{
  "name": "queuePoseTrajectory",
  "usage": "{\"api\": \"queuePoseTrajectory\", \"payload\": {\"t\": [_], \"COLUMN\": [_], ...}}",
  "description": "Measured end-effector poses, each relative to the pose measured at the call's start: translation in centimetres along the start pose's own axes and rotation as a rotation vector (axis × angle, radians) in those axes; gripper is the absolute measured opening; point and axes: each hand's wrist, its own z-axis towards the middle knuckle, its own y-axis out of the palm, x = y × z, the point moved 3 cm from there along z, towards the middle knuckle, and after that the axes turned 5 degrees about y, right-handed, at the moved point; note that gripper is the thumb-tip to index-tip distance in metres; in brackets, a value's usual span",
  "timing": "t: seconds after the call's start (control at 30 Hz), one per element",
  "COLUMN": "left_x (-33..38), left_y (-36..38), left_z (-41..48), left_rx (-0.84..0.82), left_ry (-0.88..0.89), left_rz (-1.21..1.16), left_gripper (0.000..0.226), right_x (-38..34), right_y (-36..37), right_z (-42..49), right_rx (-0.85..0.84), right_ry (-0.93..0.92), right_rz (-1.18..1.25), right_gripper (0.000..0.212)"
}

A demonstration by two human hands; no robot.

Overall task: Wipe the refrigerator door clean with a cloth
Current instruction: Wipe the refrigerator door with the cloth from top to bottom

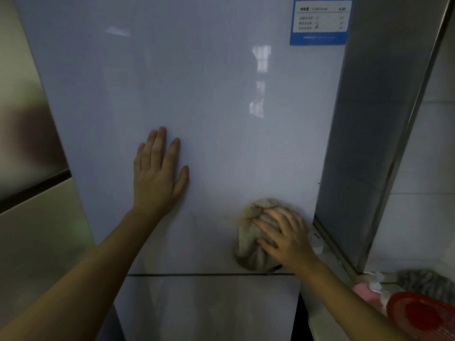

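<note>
The pale glossy refrigerator door (197, 99) fills the middle of the head view. My left hand (160, 173) lies flat against it, fingers spread and pointing up, holding nothing. My right hand (285, 237) presses a crumpled grey-brown cloth (248, 239) onto the door's lower right corner, just above the dark seam (209, 274) to the lower door. The cloth bulges out above and to the left of my fingers; its right part is hidden under the hand.
A blue-and-white label (320, 20) is stuck at the door's top right. The grey side panel (374, 119) of the fridge runs down the right. A red basket (423, 316), a pink item (364, 291) and a grey rag (423, 281) sit on a ledge at lower right.
</note>
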Motion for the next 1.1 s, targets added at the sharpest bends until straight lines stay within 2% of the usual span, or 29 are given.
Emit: {"api": "queuePoseTrajectory", "payload": {"t": [0.07,0.17,0.3,0.43,0.8,0.93,1.1], "left_x": [0.0,-0.3,-1.9,-5.0,-12.9,-13.3,-14.5], "left_y": [-0.1,-0.4,-1.1,-2.2,-4.7,-4.1,-4.5], "left_z": [0.0,-0.2,-1.1,-2.7,-5.4,-6.6,-6.8], "left_rx": [-0.001,0.005,0.014,0.002,0.003,-0.061,-0.037], "left_ry": [0.000,0.027,0.005,-0.080,-0.195,-0.165,-0.047], "left_rz": [0.001,0.009,0.043,0.095,0.092,0.067,0.098], "left_gripper": [0.063,0.059,0.053,0.053,0.055,0.056,0.050], "right_x": [-0.4,-0.4,-0.1,-1.1,-8.0,-10.6,-13.2], "right_y": [0.6,0.2,-1.4,-2.6,-0.7,-0.7,-1.5], "right_z": [-1.0,0.6,6.7,14.1,25.7,31.3,37.9], "right_rx": [-0.047,-0.026,0.076,0.160,0.154,0.105,0.119], "right_ry": [-0.067,-0.017,0.073,0.076,-0.270,-0.440,-0.448], "right_rz": [-0.009,0.028,0.070,0.120,0.122,0.090,0.113], "right_gripper": [0.047,0.047,0.048,0.049,0.047,0.049,0.051]}}
